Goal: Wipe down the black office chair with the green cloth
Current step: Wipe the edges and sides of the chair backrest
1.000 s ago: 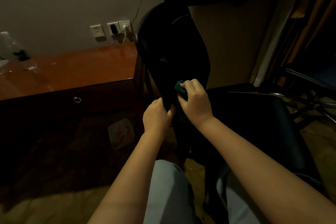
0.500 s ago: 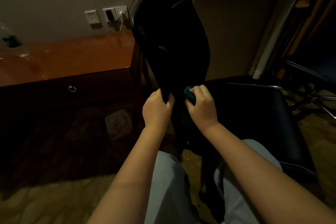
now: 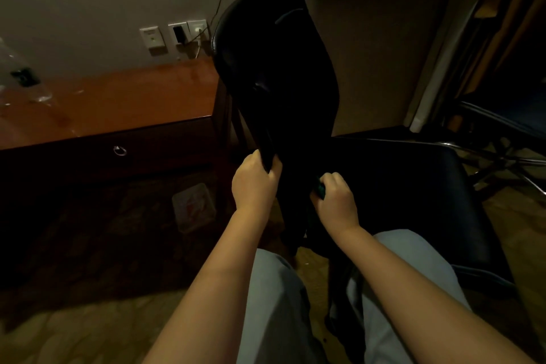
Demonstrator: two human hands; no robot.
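Gripping the green cloth (image 3: 320,190), the right hand (image 3: 336,201) is pressed low against the black office chair (image 3: 280,83), whose backrest edge is clasped by the left hand (image 3: 254,183).

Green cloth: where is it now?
In the head view, the green cloth is bunched in the right hand, low against the black chair backrest.

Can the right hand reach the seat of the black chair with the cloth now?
Probably yes. The right hand holds the green cloth low on the backrest, just beside the seat, and nothing visible lies between them.
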